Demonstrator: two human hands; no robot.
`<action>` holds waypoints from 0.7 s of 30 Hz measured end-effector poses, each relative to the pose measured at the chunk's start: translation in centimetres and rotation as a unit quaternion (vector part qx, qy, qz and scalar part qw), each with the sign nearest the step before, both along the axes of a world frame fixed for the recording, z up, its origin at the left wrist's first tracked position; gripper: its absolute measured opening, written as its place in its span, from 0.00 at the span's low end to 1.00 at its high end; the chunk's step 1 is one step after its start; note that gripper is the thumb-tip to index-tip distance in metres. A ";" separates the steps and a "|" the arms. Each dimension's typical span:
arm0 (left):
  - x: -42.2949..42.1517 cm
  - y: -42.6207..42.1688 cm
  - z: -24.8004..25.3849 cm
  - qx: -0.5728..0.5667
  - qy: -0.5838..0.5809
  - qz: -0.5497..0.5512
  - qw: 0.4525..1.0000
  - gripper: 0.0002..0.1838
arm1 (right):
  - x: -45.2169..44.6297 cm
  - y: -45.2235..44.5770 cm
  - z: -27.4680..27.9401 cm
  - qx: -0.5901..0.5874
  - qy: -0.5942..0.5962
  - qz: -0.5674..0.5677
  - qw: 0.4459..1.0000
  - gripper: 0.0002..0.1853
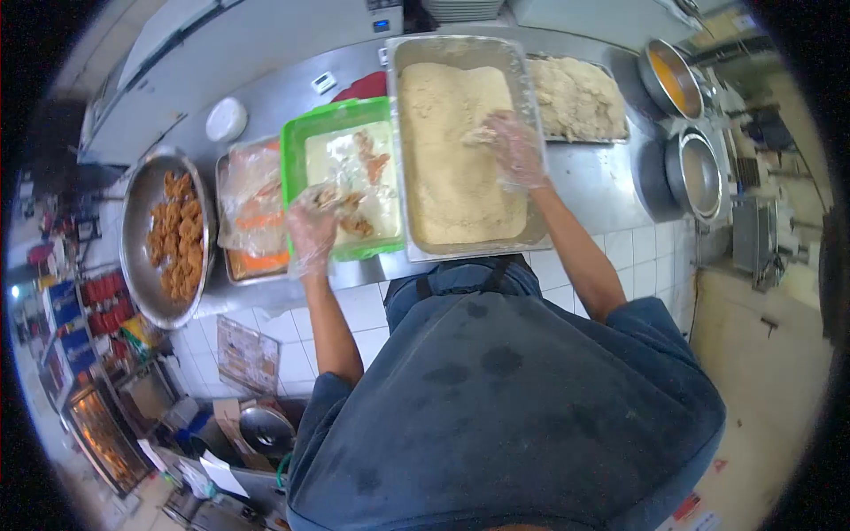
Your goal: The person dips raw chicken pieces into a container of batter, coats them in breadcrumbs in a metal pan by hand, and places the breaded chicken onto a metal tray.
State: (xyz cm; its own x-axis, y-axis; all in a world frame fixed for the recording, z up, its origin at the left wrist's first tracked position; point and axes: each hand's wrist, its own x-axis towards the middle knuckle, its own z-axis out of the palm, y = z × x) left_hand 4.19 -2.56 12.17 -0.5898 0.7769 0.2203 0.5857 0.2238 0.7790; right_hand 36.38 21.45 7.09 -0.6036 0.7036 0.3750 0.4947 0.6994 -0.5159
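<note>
My left hand (313,232), in a clear plastic glove, is over the left side of a green tray (289,168) holding pale liquid. Its bent fingers are closed round a wet piece of chicken (331,198), partly hidden by the glove. Other raw chicken pieces (375,166) lie in the liquid. My right hand (515,152), gloved too, is above a deep metal pan (397,106) of pale flour (456,177). Its fingers stretch out to the left with flour clinging to the tips, and I see nothing held in them.
A steel bowl (133,230) of orange-brown coated pieces (180,234) stands far left. Beside it is a metal tray (232,265) with plastic-covered contents. Behind my right hand lies a tray of crumbly flour (580,99). Bowls (653,80) stand at the right end of the steel counter (611,177).
</note>
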 end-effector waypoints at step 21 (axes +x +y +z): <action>8.0 2.0 3.8 -0.210 0.200 0.219 0.932 0.17 | 15.4 19.1 8.5 -0.366 0.110 0.101 0.919 0.31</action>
State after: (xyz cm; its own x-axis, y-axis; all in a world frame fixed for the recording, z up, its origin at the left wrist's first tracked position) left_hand 12.17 -0.56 15.96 -0.8063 0.5484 0.2216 0.5914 0.7454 0.3076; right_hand 51.76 40.54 15.61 -0.7156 0.6980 -0.0253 0.2213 0.1923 -0.9561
